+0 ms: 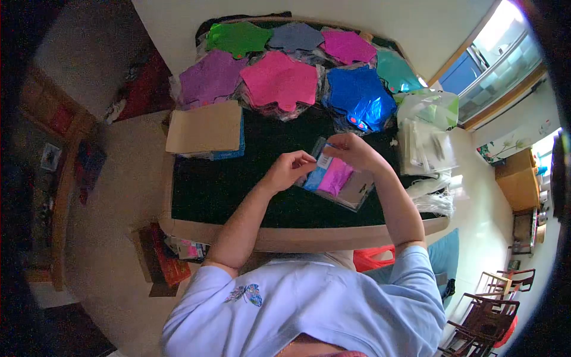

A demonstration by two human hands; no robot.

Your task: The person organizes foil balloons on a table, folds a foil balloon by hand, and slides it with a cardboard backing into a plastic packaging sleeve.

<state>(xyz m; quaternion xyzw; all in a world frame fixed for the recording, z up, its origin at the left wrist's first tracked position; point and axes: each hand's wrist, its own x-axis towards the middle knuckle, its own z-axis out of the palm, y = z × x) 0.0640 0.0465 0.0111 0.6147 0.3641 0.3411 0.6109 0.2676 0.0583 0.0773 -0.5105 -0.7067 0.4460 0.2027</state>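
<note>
A clear plastic packet lies tilted over the dark green table top, with blue and pink pieces and a white barcode label showing through it. My left hand pinches the packet's left edge, thumb and index finger pressed together. At the packet's upper end, my right hand has its fingers closed on the edge near the label. Behind both hands lie stacks of shiny shaped sheets, among them a blue one and a pink one.
Brown cards over blue ones lie at the table's left. Clear bags and white strings are at the right edge. More coloured stacks, green and purple, line the back. An open box stands on the floor, lower left.
</note>
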